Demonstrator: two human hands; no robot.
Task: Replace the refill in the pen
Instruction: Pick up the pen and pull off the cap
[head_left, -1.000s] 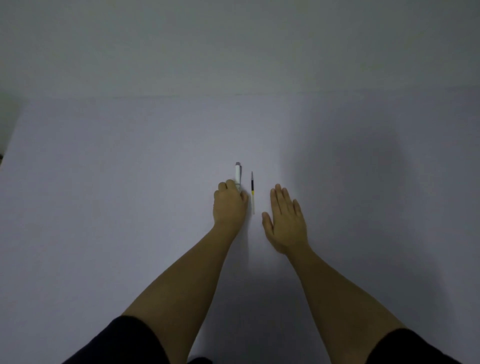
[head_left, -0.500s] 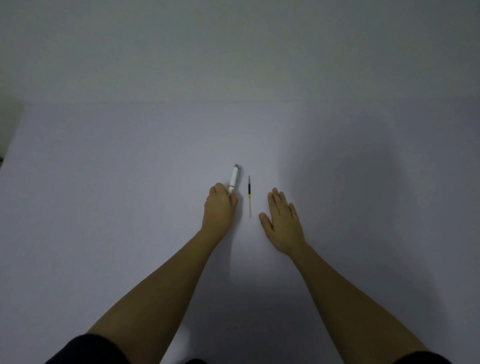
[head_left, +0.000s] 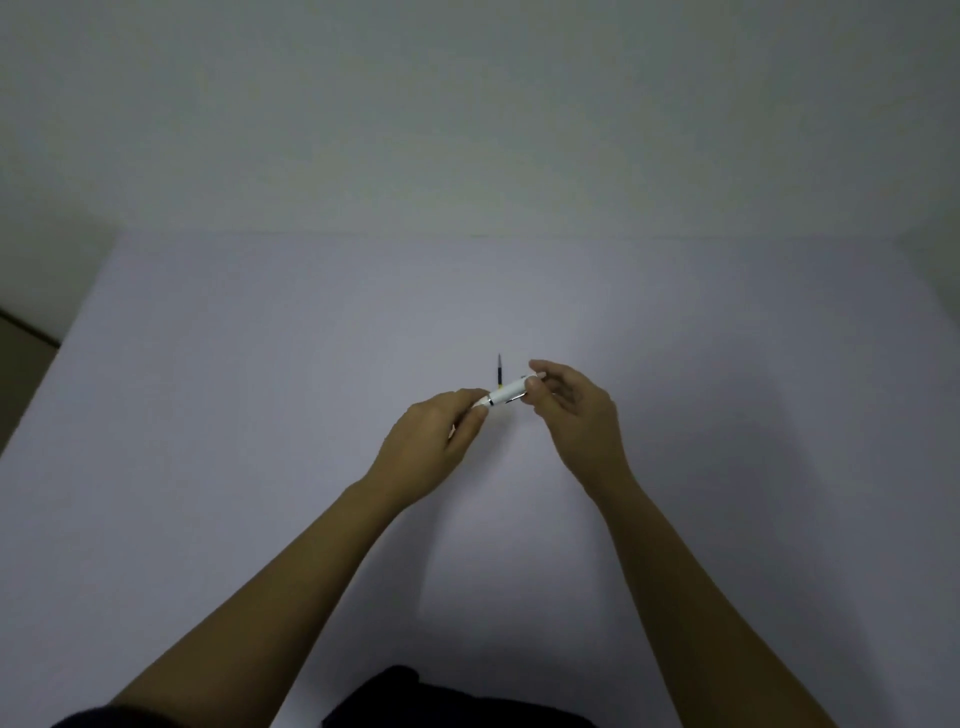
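A white pen (head_left: 508, 393) is held above the table, lying nearly level between both hands. My left hand (head_left: 434, 447) pinches its lower left end, and my right hand (head_left: 576, 415) grips its upper right end with the fingertips. A thin refill (head_left: 499, 373) with a dark tip and a yellow band lies on the table just behind the pen; its lower part is hidden by the pen.
The pale table (head_left: 260, 415) stretches wide on all sides, with its far edge against a plain wall (head_left: 467, 104). Its left edge runs diagonally at the far left. Dark clothing (head_left: 415, 696) shows at the bottom.
My left hand lifted the pen off the table and turned it sideways. My right hand rose from lying flat and took hold of the pen's other end. The refill stayed put.
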